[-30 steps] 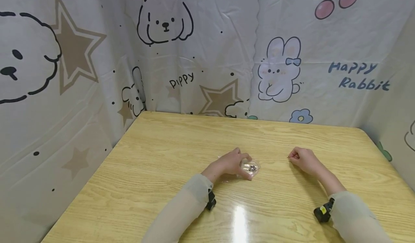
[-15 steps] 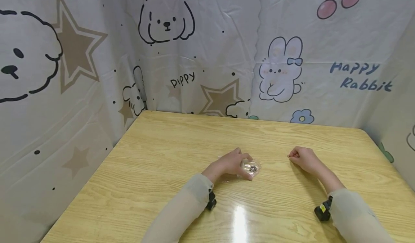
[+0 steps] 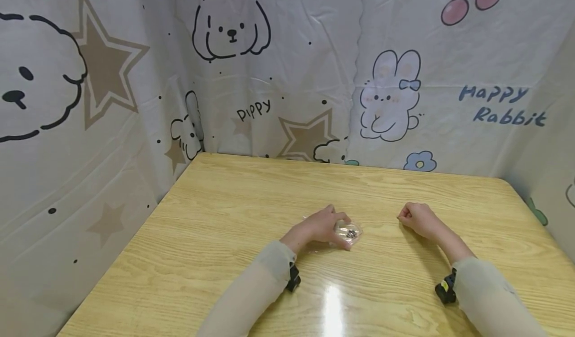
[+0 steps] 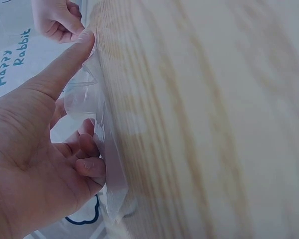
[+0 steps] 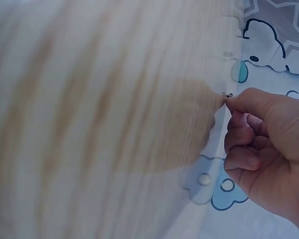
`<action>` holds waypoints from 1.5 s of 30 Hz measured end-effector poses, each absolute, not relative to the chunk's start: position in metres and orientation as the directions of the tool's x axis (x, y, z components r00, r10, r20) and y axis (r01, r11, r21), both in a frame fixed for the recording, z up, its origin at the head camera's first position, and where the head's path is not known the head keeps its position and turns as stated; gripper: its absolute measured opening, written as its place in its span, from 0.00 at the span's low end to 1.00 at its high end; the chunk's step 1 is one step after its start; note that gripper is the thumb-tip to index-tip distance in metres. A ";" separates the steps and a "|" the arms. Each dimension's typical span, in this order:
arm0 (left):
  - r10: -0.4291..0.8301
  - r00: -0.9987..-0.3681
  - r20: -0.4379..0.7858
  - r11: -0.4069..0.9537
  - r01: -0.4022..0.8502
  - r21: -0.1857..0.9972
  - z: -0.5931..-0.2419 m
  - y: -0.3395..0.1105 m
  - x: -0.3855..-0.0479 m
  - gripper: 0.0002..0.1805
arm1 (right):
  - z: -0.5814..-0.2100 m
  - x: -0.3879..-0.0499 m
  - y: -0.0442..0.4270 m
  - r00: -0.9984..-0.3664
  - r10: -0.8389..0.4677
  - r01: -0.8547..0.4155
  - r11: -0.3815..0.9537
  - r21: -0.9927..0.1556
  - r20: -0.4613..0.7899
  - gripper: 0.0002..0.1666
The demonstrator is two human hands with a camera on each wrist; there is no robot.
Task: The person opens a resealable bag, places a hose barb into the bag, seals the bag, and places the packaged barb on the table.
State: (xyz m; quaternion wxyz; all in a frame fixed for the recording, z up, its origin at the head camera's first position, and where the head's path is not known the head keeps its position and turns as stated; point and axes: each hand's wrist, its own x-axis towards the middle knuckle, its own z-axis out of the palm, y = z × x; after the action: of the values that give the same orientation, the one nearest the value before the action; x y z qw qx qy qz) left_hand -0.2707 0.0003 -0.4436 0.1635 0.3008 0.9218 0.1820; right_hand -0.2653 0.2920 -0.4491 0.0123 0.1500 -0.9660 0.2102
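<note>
My left hand [image 3: 322, 226] curves round a small clear plastic container [image 3: 346, 233] on the table. Several small dark metallic pieces [image 3: 352, 233] lie inside it; their kind is too small to tell. In the left wrist view the thumb stretches along one side, and a sheet of clear plastic film [image 4: 112, 174] lies under the fingers. To the right, my right hand [image 3: 420, 218] is low at the table surface. Its thumb and index finger pinch a tiny shiny metallic piece [image 5: 228, 95], mostly hidden by the fingertips; the other fingers are curled in.
A wood-grain table [image 3: 251, 192] spreads under both hands. Behind and to the left hangs a white printed curtain [image 3: 287, 67] that meets the table's far edge. Black wrist cameras [image 3: 293, 278] are strapped at both sleeves. A bright reflection shows on the near tabletop.
The left hand and the container keep their place. The right hand shifts only slightly, and the piece at its fingertips shows less than before. The head view drifts a little.
</note>
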 end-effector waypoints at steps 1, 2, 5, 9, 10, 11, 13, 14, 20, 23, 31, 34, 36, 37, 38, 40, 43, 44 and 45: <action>0.614 -0.765 -0.193 0.753 0.495 0.434 -0.444 0.000 -0.271 0.41 | -0.449 -0.265 0.292 -0.953 -0.290 -0.298 0.865 -0.404 0.082 0.05; 0.614 -0.765 -0.194 0.752 0.493 0.437 -0.443 0.000 -0.270 0.41 | -0.449 -0.264 0.292 -0.953 -0.293 -0.298 0.863 -0.407 0.077 0.05; 0.614 -0.764 -0.198 0.750 0.488 0.446 -0.443 0.000 -0.269 0.41 | -0.449 -0.263 0.291 -0.952 -0.298 -0.300 0.858 -0.418 0.072 0.05; 0.614 -0.764 -0.197 0.750 0.487 0.448 -0.444 -0.001 -0.269 0.41 | -0.448 -0.261 0.287 -0.953 -0.293 -0.293 0.839 -0.459 0.072 0.05; 0.614 -0.765 -0.196 0.750 0.488 0.446 -0.445 -0.001 -0.269 0.41 | -0.448 -0.260 0.285 -0.954 -0.290 -0.289 0.833 -0.472 0.073 0.05; 0.614 -0.765 -0.195 0.750 0.489 0.445 -0.445 -0.001 -0.269 0.41 | -0.447 -0.260 0.283 -0.953 -0.292 -0.291 0.824 -0.486 0.075 0.05; 0.615 -0.764 -0.195 0.750 0.491 0.443 -0.445 -0.001 -0.269 0.41 | -0.446 -0.259 0.280 -0.952 -0.295 -0.294 0.811 -0.506 0.080 0.05; 0.616 -0.763 -0.195 0.749 0.491 0.444 -0.445 -0.001 -0.269 0.41 | -0.446 -0.258 0.278 -0.952 -0.294 -0.293 0.806 -0.514 0.080 0.05; 0.618 -0.762 -0.195 0.749 0.494 0.442 -0.445 -0.001 -0.270 0.40 | -0.443 -0.254 0.264 -0.949 -0.305 -0.298 0.783 -0.546 0.080 0.05; 0.616 -0.763 -0.196 0.751 0.492 0.441 -0.445 0.000 -0.270 0.40 | -0.441 -0.252 0.257 -0.945 -0.318 -0.305 0.770 -0.560 0.077 0.05; 0.605 -0.771 -0.200 0.759 0.482 0.438 -0.443 0.001 -0.271 0.40 | -0.438 -0.250 0.238 -0.918 -0.381 -0.371 0.729 -0.575 0.109 0.03; 0.604 -0.771 -0.202 0.761 0.484 0.431 -0.442 0.002 -0.271 0.40 | -0.437 -0.249 0.231 -0.904 -0.410 -0.398 0.708 -0.583 0.120 0.03; 0.605 -0.770 -0.203 0.762 0.486 0.429 -0.442 0.002 -0.271 0.40 | -0.438 -0.249 0.227 -0.896 -0.428 -0.412 0.697 -0.586 0.121 0.03; 0.606 -0.769 -0.202 0.761 0.488 0.427 -0.442 0.002 -0.272 0.40 | -0.438 -0.249 0.225 -0.891 -0.438 -0.420 0.692 -0.587 0.121 0.03; 0.607 -0.769 -0.201 0.761 0.490 0.426 -0.442 0.002 -0.272 0.40 | -0.438 -0.249 0.223 -0.886 -0.448 -0.427 0.687 -0.588 0.120 0.03; 0.610 -0.767 -0.200 0.760 0.494 0.423 -0.442 0.002 -0.272 0.40 | -0.439 -0.249 0.218 -0.875 -0.469 -0.446 0.681 -0.581 0.123 0.04; 0.611 -0.766 -0.199 0.760 0.498 0.417 -0.442 0.002 -0.271 0.41 | -0.440 -0.249 0.212 -0.854 -0.506 -0.475 0.667 -0.574 0.117 0.05; 0.613 -0.765 -0.200 0.760 0.500 0.415 -0.442 0.002 -0.271 0.41 | -0.440 -0.249 0.210 -0.849 -0.517 -0.479 0.664 -0.574 0.110 0.05; 0.615 -0.763 -0.199 0.759 0.503 0.414 -0.442 0.002 -0.271 0.41 | -0.440 -0.248 0.209 -0.843 -0.528 -0.483 0.660 -0.575 0.102 0.05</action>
State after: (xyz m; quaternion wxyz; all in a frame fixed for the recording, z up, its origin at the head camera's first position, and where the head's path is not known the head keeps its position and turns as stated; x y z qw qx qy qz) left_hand -0.2710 0.0018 -0.4422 0.1638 0.3025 0.9234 0.1704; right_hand -0.2483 0.2085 -0.4402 -0.0369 0.2778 -0.9104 0.3045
